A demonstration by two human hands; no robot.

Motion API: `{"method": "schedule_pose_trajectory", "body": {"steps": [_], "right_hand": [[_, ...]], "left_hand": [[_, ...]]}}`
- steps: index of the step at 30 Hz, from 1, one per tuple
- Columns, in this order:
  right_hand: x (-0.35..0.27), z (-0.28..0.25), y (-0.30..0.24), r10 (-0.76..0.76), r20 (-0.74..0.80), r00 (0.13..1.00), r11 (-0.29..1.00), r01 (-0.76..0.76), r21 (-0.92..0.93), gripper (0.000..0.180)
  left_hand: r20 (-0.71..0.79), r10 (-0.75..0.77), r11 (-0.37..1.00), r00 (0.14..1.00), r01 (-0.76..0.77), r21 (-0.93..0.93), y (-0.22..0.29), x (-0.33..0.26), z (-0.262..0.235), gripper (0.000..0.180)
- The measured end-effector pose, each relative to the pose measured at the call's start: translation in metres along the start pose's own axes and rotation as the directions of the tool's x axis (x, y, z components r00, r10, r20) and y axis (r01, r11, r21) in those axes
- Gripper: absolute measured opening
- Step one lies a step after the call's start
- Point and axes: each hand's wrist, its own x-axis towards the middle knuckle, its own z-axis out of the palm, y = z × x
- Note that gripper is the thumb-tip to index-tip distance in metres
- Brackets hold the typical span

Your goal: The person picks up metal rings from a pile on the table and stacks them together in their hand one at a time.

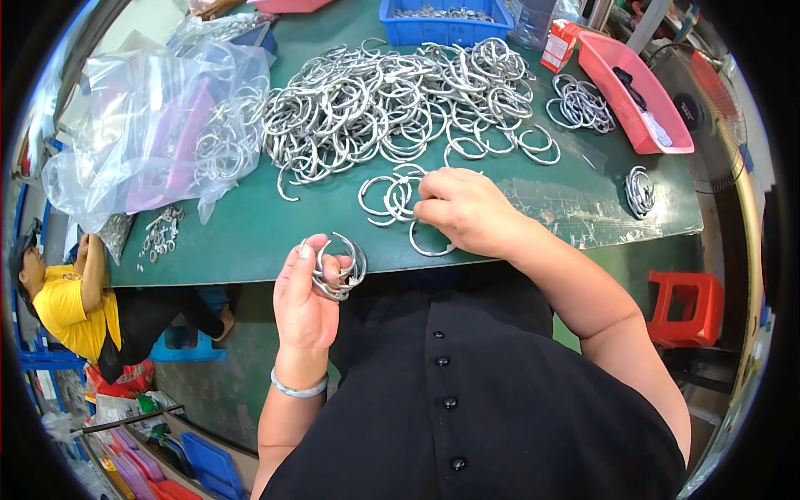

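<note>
My left hand is closed around a few silver C-shaped metal bangles, holding them just in front of the table's near edge. Farther right, my right hand is bent over a small group of the same bangles on the green table. Its thumb and fingers pinch together at the group's right side; what lies between them is partly hidden. One loose bangle lies under that hand by the edge. Beyond both hands spreads a large heap of bangles.
A clear plastic bag covers the table's left side near small metal pieces. A blue bin stands at the back, a pink basket at right. A person in yellow sits left. A red stool stands right.
</note>
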Motion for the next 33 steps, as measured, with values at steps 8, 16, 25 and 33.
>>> {"method": "schedule_pose_trajectory", "body": {"steps": [8, 16, 25, 33], "right_hand": [[0.006, -0.007, -0.002, 0.568, 0.073, 0.820, -0.054, -0.051, 0.997, 0.006], [0.009, 0.010, -0.020, 0.382, 0.239, 0.893, -0.516, -0.009, 0.856, 0.010], [0.007, 0.019, -0.036, 0.391, 0.302, 0.870, -0.432, -0.117, 0.894, 0.007], [0.032, 0.000, -0.051, 0.047, -0.326, 0.944, 0.949, 0.060, 0.309, 0.007]], "left_hand": [[0.082, -0.026, 0.997, 0.996, 0.021, 0.068, -0.002, -0.001, 0.006, 0.021], [0.125, -0.087, 0.995, 0.988, 0.091, -0.030, -0.001, 0.003, 0.025, 0.023], [0.124, 0.111, 0.987, 0.986, -0.124, 0.102, -0.007, -0.002, 0.022, 0.019], [0.065, 0.162, 0.984, 0.985, -0.166, 0.060, -0.008, -0.009, 0.031, 0.018]]}}
